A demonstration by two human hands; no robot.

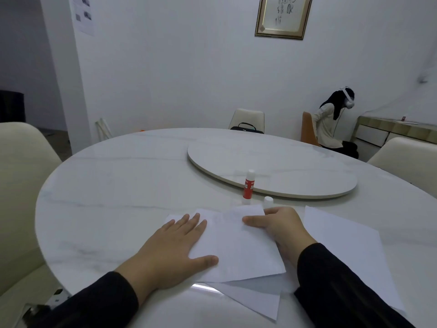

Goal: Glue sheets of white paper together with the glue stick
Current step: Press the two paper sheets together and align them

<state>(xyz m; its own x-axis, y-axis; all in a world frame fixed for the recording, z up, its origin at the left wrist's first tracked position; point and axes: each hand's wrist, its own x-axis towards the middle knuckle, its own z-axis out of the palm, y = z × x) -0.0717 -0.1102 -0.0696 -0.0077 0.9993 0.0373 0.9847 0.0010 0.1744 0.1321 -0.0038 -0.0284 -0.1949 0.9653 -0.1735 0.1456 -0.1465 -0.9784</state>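
Observation:
A white paper sheet [236, 247] lies on top of other white sheets at the near edge of the round table [123, 185]. My left hand [175, 247] presses flat on its left side with straight fingers. My right hand [281, 226] grips the sheet's right edge, thumb on top and fingers underneath. The red and white glue stick [248, 184] stands upright and uncapped just beyond the sheet. Its white cap [268, 201] stands to the right of it, close to my right hand. Another white sheet [350, 247] lies at the right.
A round turntable [295, 166] sits in the middle of the table, behind the glue stick. Cream chairs stand at the left [21, 176], right [406, 159] and far side. A black bag [247, 128] is on the far chair. A person [331, 124] sits at the back right.

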